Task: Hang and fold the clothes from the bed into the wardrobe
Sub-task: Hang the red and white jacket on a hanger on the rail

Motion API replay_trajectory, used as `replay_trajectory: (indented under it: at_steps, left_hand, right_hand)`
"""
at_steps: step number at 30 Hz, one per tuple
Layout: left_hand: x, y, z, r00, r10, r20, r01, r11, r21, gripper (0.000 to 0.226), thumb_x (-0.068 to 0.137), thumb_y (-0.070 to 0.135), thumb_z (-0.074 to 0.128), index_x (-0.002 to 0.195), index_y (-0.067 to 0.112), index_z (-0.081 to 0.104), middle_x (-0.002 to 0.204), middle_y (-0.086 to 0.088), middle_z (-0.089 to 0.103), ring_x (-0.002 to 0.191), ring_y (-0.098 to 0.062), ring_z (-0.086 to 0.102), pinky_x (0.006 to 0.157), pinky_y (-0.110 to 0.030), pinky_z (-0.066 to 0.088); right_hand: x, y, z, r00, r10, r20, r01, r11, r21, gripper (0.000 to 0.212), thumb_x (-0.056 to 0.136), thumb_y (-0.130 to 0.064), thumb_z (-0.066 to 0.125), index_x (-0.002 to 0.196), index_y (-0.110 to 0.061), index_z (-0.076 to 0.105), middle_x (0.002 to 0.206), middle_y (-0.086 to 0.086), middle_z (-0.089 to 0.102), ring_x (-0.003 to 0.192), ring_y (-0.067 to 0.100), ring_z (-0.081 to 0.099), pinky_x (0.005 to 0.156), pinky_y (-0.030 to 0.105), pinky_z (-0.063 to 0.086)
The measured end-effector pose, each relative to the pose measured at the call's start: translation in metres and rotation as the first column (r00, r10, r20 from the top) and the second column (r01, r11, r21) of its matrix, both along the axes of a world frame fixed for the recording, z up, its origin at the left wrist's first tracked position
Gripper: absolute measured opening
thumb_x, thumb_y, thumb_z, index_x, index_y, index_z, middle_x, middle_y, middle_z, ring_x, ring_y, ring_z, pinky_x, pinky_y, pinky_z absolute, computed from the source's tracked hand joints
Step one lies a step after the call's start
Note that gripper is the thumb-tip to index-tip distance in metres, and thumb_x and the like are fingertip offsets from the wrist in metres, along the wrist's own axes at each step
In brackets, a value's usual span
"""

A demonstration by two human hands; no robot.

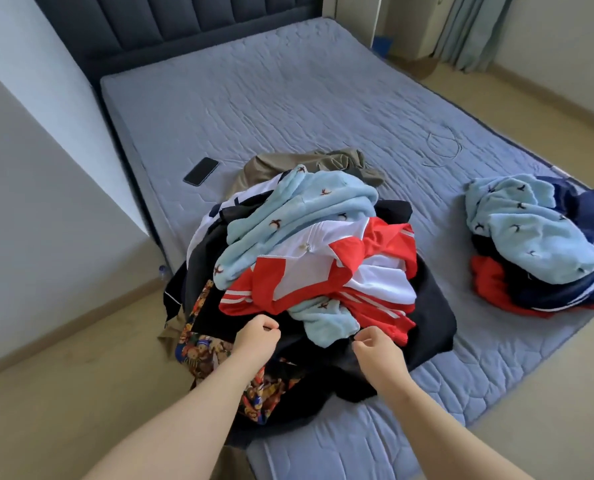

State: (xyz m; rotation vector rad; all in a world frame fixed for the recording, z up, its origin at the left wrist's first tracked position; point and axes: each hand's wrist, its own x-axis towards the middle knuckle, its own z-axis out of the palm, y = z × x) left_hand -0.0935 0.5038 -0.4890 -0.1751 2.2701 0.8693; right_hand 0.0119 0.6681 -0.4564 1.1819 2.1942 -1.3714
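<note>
Our left hand (pixel 257 336) and right hand (pixel 375 344), fingers curled tight, each pinch the black cloth garment (pixel 309 342) under the heap of mixed clothes (pixel 323 258) on the grey quilted mattress (pixel 288 98). Pulling could, we judge, spill the heap floorward.

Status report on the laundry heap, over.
Left hand and right hand pinch the black garment at its near edge. Red-and-white jacket and light blue fleece lie on top of it. Phone lies apart on the mattress.
</note>
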Motion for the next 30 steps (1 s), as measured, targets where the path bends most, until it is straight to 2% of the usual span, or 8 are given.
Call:
replay_trajectory:
  at_steps: [7,14,17,19,21,24,27,30]
  left_hand:
    - [-0.006,0.044,-0.029,0.996,0.085,-0.031,-0.088,0.992,-0.093,0.030,0.093,0.016,0.048,0.123,0.015,0.049,0.116,-0.004,0.050,0.074,-0.010,0.046,0.061,-0.022,0.036]
    - [-0.051,0.052,-0.067,0.961,0.264,-0.085,-0.269,0.962,-0.047,0.055,0.086,0.015,0.055,0.137,0.014,0.035,0.136,-0.009,0.041,0.113,-0.027,0.051,0.085,-0.032,0.044]
    - [-0.068,0.049,-0.076,0.886,0.447,-0.123,-0.455,0.889,-0.046,0.077,0.082,0.018,0.062,0.145,0.022,0.018,0.140,-0.011,0.032,0.116,-0.031,0.047,0.084,-0.036,0.047]
    - [-0.083,0.047,-0.084,0.899,0.391,-0.199,-0.415,0.905,-0.096,0.089,0.077,0.024,0.069,0.146,0.027,0.012,0.141,-0.010,0.029,0.119,-0.031,0.046,0.085,-0.038,0.047]
    - [-0.097,0.049,-0.099,0.942,0.268,-0.203,-0.298,0.945,-0.136,0.094,0.075,0.031,0.071,0.146,0.029,0.010,0.143,-0.007,0.027,0.120,-0.028,0.045,0.089,-0.041,0.047]
    - [-0.113,0.056,-0.112,0.990,0.101,-0.103,-0.115,0.983,-0.140,0.067,0.084,0.030,0.062,0.142,0.019,0.029,0.139,-0.008,0.040,0.118,-0.029,0.049,0.089,-0.037,0.046]
    - [-0.121,0.055,-0.114,0.999,-0.001,-0.044,-0.007,0.984,-0.180,0.030,0.094,0.019,0.044,0.122,0.013,0.052,0.119,-0.011,0.058,0.104,-0.031,0.055,0.080,-0.033,0.044]
    - [-0.118,0.047,-0.109,1.000,0.020,-0.019,-0.020,0.999,-0.035,0.015,0.092,0.015,0.043,0.103,0.016,0.053,0.104,-0.010,0.061,0.090,-0.027,0.057,0.078,-0.035,0.049]
  right_hand:
    - [-0.002,0.043,-0.032,0.994,0.045,0.096,-0.042,0.999,-0.031,0.012,0.089,-0.011,0.042,0.093,-0.016,0.052,0.079,-0.006,0.054,0.064,0.009,0.046,0.054,0.023,0.037]
    - [-0.024,0.044,-0.074,0.990,0.014,0.141,-0.001,0.996,-0.094,0.016,0.088,-0.010,0.041,0.097,-0.016,0.053,0.072,-0.004,0.051,0.057,0.009,0.042,0.049,0.021,0.030]
    - [-0.056,0.043,-0.085,0.993,-0.063,0.096,0.074,0.991,-0.112,0.013,0.091,-0.017,0.044,0.102,-0.020,0.048,0.087,0.000,0.058,0.066,0.013,0.052,0.057,0.023,0.040]
    - [-0.085,0.043,-0.090,0.975,-0.221,0.012,0.218,0.950,-0.222,0.028,0.086,-0.025,0.051,0.113,-0.018,0.049,0.098,0.003,0.058,0.079,0.019,0.056,0.065,0.028,0.045]
    - [-0.114,0.041,-0.097,0.897,-0.440,0.039,0.416,0.812,-0.409,0.039,0.086,-0.030,0.057,0.122,-0.022,0.045,0.110,0.003,0.052,0.090,0.021,0.054,0.070,0.033,0.046]
    - [-0.142,0.038,-0.102,0.817,-0.574,0.058,0.518,0.686,-0.511,0.009,0.089,-0.024,0.057,0.095,-0.029,0.052,0.099,0.002,0.050,0.074,0.016,0.047,0.060,0.027,0.037]
    - [-0.152,0.031,-0.115,0.784,-0.620,0.022,0.566,0.701,-0.433,0.015,0.090,-0.018,0.053,0.078,-0.027,0.051,0.077,-0.002,0.048,0.059,0.011,0.038,0.055,0.023,0.032]
    - [-0.149,0.028,-0.112,0.712,-0.699,-0.075,0.631,0.682,-0.369,0.020,0.089,-0.013,0.042,0.073,-0.023,0.049,0.068,-0.003,0.043,0.059,0.013,0.038,0.055,0.026,0.032]
